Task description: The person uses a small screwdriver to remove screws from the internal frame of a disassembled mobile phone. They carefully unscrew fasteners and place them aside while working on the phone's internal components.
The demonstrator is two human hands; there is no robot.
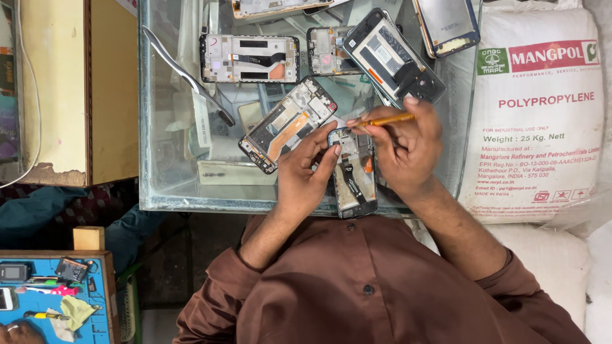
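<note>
Opened phone [354,173] lies at glass bench [167,191] near edge; left hand [305,173] clasps its side, right hand [403,148] pinches an orange screwdriver [386,120] over it. Other phone frames [287,123] beside.

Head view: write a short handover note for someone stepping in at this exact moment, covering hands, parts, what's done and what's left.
Left hand: steadies the opened phone on the glass table, thumb near its upper edge.
Right hand: grips an orange-handled screwdriver, tip at the phone's upper part.
Nearby: other opened phone frames and a phone with a dark back lie on the glass.
Done: this phone's back is off, insides exposed.
Left: the work at its top end looks unfinished; the phone remains open.
</note>
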